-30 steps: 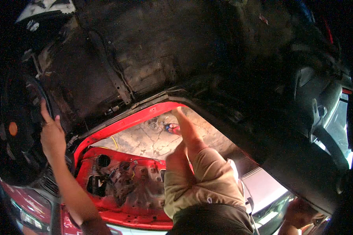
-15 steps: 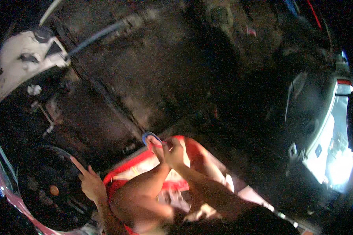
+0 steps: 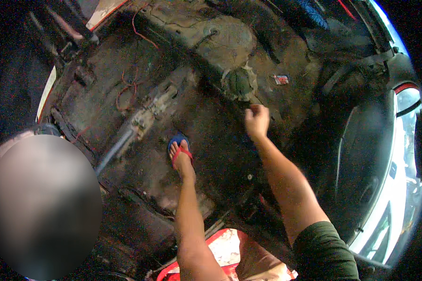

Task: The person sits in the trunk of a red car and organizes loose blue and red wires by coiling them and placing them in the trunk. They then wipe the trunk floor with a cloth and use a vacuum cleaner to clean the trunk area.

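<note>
Right hand (image 3: 258,122) moved inward above dark floor (image 3: 215,152), well past sill (image 3: 214,228).

I am seeing thin red wire (image 3: 134,86) lying in loops to my left, a small red-and-white packet (image 3: 281,79) lying toward the upper right, and my blue, red-strapped sandal (image 3: 177,138) pointing forward.

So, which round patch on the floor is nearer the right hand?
The small, dark green patch with a ragged rim; the larger, paler patch lies farther away.
</note>
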